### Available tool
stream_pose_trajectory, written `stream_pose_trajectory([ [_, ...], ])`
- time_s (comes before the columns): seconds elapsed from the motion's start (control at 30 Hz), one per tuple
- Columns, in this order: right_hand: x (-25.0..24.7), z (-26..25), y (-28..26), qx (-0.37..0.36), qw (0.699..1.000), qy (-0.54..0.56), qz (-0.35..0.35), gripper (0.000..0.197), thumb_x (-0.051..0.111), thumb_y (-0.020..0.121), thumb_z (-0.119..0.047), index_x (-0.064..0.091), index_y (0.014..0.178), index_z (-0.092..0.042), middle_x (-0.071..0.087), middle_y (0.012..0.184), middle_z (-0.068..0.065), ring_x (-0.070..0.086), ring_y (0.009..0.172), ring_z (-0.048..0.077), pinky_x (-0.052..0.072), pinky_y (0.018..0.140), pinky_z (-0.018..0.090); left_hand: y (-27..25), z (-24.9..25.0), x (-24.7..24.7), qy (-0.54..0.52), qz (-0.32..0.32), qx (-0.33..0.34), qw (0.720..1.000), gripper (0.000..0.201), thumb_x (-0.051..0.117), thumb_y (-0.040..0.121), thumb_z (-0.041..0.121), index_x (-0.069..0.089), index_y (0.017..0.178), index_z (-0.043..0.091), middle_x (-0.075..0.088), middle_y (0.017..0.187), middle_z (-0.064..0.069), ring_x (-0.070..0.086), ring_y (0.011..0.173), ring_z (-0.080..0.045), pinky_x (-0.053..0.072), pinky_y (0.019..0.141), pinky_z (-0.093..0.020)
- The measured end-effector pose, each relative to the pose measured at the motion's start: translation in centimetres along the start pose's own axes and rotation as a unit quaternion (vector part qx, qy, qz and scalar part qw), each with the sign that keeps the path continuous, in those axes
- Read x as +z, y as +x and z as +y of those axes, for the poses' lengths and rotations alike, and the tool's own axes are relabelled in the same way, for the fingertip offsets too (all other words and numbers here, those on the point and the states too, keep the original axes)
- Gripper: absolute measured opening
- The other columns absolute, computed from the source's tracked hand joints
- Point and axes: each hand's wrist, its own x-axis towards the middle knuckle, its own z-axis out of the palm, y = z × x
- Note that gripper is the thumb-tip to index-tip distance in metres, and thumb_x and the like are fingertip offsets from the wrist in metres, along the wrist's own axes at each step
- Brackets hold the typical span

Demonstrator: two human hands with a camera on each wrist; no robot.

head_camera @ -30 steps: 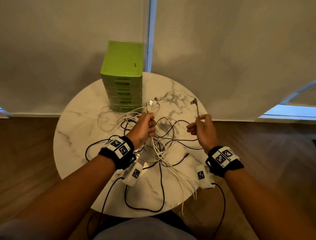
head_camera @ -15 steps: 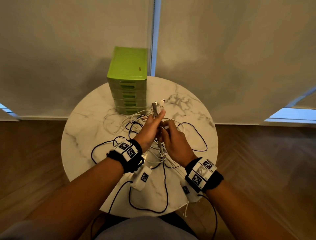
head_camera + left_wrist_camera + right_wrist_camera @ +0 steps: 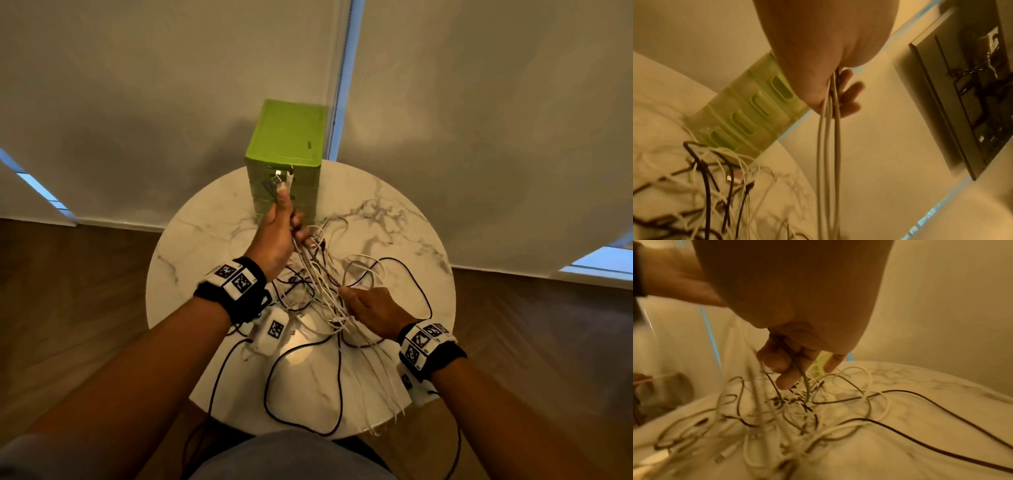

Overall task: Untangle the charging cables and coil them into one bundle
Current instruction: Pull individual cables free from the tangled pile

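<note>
Above a round marble table [image 3: 404, 240], my left hand [image 3: 278, 236] grips several white cables [image 3: 827, 162] by their plug ends [image 3: 282, 177], lifted before a green drawer box [image 3: 286, 144]. My right hand [image 3: 371, 310] closes its fingers [image 3: 777, 360] round the same strands lower down, just over the tangle [image 3: 797, 407]. By my reckoning the job is barely begun: black and white cables lie knotted beneath both hands, nothing coiled.
</note>
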Motion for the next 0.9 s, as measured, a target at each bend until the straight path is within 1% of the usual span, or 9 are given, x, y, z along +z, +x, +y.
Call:
stream_pose_trajectory([
  [0.07,-0.1,1.7,0.4,0.008,0.999,-0.033,0.008,0.047,0.025,0.103,-0.061,0.054,0.070,-0.044,0.058,0.059,-0.016,0.067,0.075,0.016,0.047,0.095,0.040,0.7,0.9,-1.0,-0.013,0.009,0.003,1.000,0.037,0.032,0.104,0.054,0.043,0.088,0.023,0.029,0.067,0.006,0.028,0.053,-0.008,0.029,0.052,-0.025],
  [0.17,-0.5,1.9,2.1,0.039,0.993,-0.107,0.040,0.077,0.007,0.091,-0.077,0.067,0.097,-0.028,0.071,0.080,-0.002,0.070,0.089,0.024,0.044,0.096,0.044,0.6,1.3,-1.7,0.003,0.025,0.006,1.000,0.026,0.045,0.105,0.043,0.046,0.088,0.023,0.031,0.065,0.008,0.027,0.055,-0.008,0.023,0.053,-0.024],
  [0.27,-1.5,-0.2,4.1,0.035,0.986,0.006,0.165,0.054,0.029,0.103,-0.057,0.059,0.080,-0.018,0.062,0.070,0.004,0.064,0.073,0.031,0.048,0.072,0.045,0.3,0.5,-1.7,0.037,0.030,-0.006,0.999,0.021,0.056,0.102,0.026,0.050,0.082,0.024,0.028,0.062,0.007,0.026,0.054,-0.009,0.020,0.056,-0.028],
  [0.37,-2.3,-3.6,5.1,-0.024,0.958,0.159,0.239,0.040,0.042,0.106,-0.042,0.042,0.071,-0.024,0.046,0.061,-0.006,0.045,0.059,0.011,0.044,0.063,0.040,0.0,-0.5,-1.6,0.055,0.036,-0.049,0.997,0.034,0.053,0.102,0.039,0.051,0.073,0.024,0.034,0.056,0.007,0.029,0.050,-0.010,0.020,0.056,-0.030],
  [0.47,-2.7,-7.2,4.9,-0.107,0.958,0.151,0.218,0.027,0.043,0.107,-0.035,0.055,0.082,-0.036,0.058,0.069,-0.022,0.053,0.066,-0.003,0.042,0.064,0.019,-0.1,-1.6,-1.3,0.148,0.049,-0.061,0.986,0.050,0.047,0.100,0.056,0.058,0.067,0.020,0.049,0.057,0.003,0.039,0.052,-0.012,0.029,0.054,-0.030],
  [0.6,-2.4,-8.7,5.0,-0.162,0.966,0.104,0.171,0.030,0.039,0.108,-0.038,0.065,0.109,-0.022,0.070,0.096,-0.010,0.066,0.086,0.010,0.052,0.078,0.036,-0.2,-2.1,-0.9,0.149,0.019,-0.082,0.985,0.061,0.052,0.084,0.076,0.066,0.072,0.018,0.048,0.065,-0.005,0.039,0.059,-0.019,0.028,0.059,-0.035],
  [0.67,-2.6,-8.8,4.7,-0.164,0.970,0.112,0.144,0.035,0.036,0.109,-0.037,0.065,0.119,-0.020,0.069,0.098,-0.011,0.063,0.083,0.007,0.050,0.075,0.030,-0.1,-1.9,-0.9,0.121,0.023,-0.084,0.989,0.057,0.051,0.092,0.068,0.073,0.077,0.018,0.061,0.077,-0.008,0.048,0.072,-0.023,0.034,0.066,-0.036],
  [0.77,-2.2,-8.2,4.0,-0.156,0.976,0.135,0.071,0.042,0.033,0.109,-0.040,0.062,0.087,-0.019,0.059,0.070,-0.011,0.052,0.061,0.003,0.039,0.063,0.027,0.1,-1.4,-0.2,0.041,0.039,-0.071,0.996,0.047,0.044,0.105,0.043,0.060,0.069,0.016,0.067,0.071,0.000,0.061,0.070,-0.016,0.042,0.072,-0.033],
  [0.9,-1.1,-5.8,3.8,-0.120,0.982,0.141,0.014,0.055,0.029,0.108,-0.051,0.051,0.067,-0.022,0.056,0.059,-0.005,0.052,0.056,0.008,0.042,0.063,0.028,0.4,-0.2,0.7,-0.032,0.043,-0.040,0.998,0.039,0.037,0.108,0.034,0.040,0.074,0.017,0.039,0.053,0.006,0.065,0.062,-0.014,0.047,0.061,-0.024],
])
